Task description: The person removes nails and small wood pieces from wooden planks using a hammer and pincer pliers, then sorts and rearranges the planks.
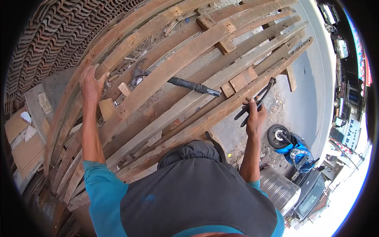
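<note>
My left hand (91, 86) grips a long wooden beam (114, 36) at the left, with the thumb apart and the fingertips over its far side. In my right hand (256, 116) are dark pincers (265, 91), their jaws pointing up and away from me and their handles partly hidden by my fingers. Between my hands a claw hammer (187, 84) with a black grip lies across the beams, its head (137, 74) to the left. Near the pincers, a short wood block (242, 79) sits across two beams.
Stacked roof tiles (51, 43) stand at the upper left. Wood scraps and rubble lie between the beams. To the right are a blue motorcycle (296, 154), a ribbed metal drum (278, 189), a dark vehicle (312, 193) and the road (304, 79).
</note>
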The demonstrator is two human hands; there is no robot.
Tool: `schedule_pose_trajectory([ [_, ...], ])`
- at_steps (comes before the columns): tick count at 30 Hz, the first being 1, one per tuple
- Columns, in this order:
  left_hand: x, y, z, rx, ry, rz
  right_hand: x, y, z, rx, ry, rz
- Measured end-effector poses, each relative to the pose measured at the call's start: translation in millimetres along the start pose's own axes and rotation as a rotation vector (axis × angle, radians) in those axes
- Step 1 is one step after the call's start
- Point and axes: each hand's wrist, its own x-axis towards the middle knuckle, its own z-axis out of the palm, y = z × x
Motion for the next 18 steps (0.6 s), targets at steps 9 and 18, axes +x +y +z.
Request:
schedule_pose_trajectory([
  [9, -76, 47, -60, -0.272, -0.061, -0.205, 36, -15, 60, -0.552, -0.177, -0.450],
  [18, -225, 123, -62, -0.422, 0.031, -0.318, 89, -15, 97, -0.891, -0.152, -1.004],
])
